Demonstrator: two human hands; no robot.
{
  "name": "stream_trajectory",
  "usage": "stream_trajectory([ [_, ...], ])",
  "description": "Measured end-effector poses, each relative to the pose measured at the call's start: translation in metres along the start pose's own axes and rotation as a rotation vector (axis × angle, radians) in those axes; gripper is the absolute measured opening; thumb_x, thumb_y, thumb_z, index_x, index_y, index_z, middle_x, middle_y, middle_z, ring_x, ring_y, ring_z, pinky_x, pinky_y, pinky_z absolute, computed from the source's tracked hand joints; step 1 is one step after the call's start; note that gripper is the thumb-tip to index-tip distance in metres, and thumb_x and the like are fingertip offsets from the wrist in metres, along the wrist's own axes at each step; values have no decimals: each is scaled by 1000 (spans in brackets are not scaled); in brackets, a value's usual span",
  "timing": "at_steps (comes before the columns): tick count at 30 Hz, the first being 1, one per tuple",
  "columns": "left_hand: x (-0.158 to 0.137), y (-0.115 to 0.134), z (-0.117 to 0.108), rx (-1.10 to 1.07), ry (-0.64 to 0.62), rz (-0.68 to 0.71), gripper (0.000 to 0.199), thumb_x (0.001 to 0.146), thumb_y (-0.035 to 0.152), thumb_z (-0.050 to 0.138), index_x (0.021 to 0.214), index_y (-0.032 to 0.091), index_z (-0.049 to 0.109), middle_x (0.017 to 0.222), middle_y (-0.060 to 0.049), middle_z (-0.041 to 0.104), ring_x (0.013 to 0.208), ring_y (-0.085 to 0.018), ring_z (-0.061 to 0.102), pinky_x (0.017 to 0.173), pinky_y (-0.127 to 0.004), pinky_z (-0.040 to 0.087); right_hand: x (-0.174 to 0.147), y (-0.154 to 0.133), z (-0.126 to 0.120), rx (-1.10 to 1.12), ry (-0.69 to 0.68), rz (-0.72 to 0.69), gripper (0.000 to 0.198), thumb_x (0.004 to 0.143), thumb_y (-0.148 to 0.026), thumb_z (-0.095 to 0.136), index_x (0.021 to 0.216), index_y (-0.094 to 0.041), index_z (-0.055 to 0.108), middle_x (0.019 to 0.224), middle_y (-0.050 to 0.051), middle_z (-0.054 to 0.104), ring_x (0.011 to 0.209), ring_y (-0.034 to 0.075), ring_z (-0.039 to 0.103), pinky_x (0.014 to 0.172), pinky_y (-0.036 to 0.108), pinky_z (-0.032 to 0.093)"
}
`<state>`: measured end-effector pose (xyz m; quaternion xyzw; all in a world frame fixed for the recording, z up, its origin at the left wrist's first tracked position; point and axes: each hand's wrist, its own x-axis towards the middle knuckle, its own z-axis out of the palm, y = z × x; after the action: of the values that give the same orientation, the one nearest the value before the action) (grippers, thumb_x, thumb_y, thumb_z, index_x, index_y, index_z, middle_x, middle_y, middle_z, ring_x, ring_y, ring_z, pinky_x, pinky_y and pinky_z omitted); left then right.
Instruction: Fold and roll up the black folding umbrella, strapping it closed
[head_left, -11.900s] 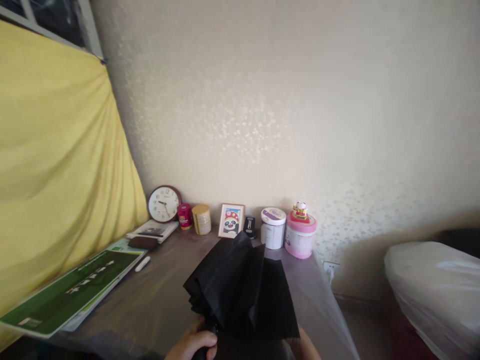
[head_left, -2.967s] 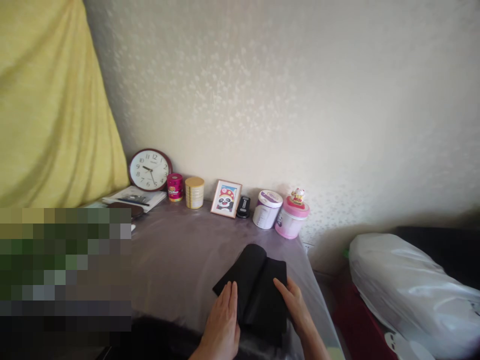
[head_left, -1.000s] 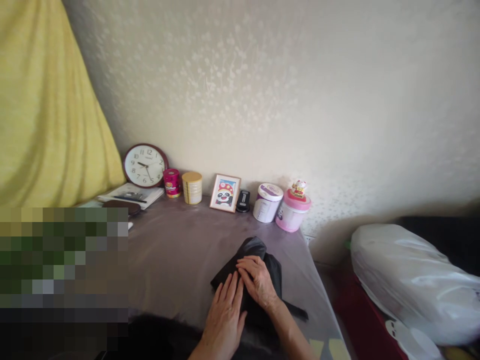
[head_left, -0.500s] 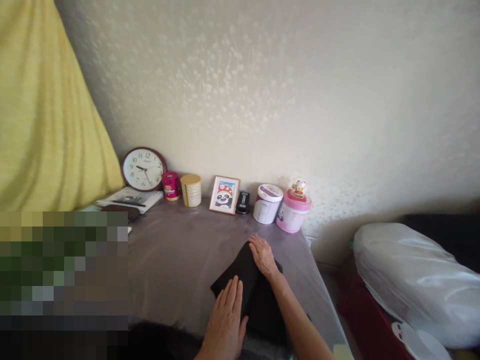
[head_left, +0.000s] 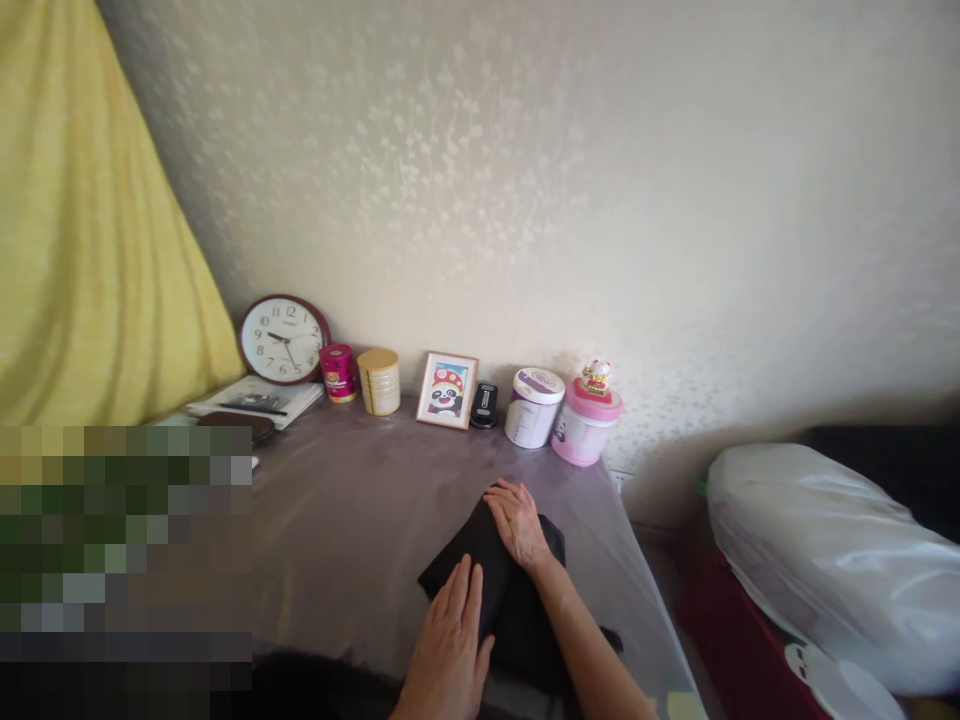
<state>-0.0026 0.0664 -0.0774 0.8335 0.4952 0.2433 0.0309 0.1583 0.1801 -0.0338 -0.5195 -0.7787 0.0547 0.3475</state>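
A folded piece of black cloth point(head_left: 517, 610) lies on the table in front of me; its exact kind cannot be made out. My left hand point(head_left: 450, 630) rests flat on its near left part, fingers stretched out and pointing away from me. Farther back, my right hand point(head_left: 517, 522) lies with straight fingers over the cloth's far edge. Neither hand grips the fabric. My right forearm covers part of the cloth's right side, and a small dark end of it pokes out beyond the arm.
Along the wall stand a round clock point(head_left: 283, 340), a pink tin point(head_left: 338, 374), a yellow-lidded can point(head_left: 379, 382), a panda picture point(head_left: 448, 390), a black object point(head_left: 485, 405) and two tubs point(head_left: 534, 410). A white plastic bag point(head_left: 832, 550) sits right of the table point(head_left: 345, 540).
My right hand has slid slightly left and toward me over the cloth, uncovering more of its far right corner. My left hand has stayed nearly in place.
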Motion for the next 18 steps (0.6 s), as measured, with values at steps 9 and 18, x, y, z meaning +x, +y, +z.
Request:
stream_trajectory([
  [9, -1, -6, -15, -233, -146, 6, 88, 69, 11, 46, 141, 19, -3, 151, -10, 9, 136, -26, 19, 106, -43, 33, -30, 54, -40, 53, 361, 533, 34, 81, -38, 42, 97, -17, 64, 99, 12, 67, 95, 25, 60, 89, 38, 42],
  [18, 6, -4, -27, -529, -287, -147, 92, 56, -3, 37, 141, 13, 7, 152, -6, 5, 138, -19, 7, 114, -38, 15, -64, 48, -60, -1, 67, 838, 33, 84, -40, 39, 87, -19, 64, 80, 5, 69, 75, 18, 65, 61, 24, 45],
])
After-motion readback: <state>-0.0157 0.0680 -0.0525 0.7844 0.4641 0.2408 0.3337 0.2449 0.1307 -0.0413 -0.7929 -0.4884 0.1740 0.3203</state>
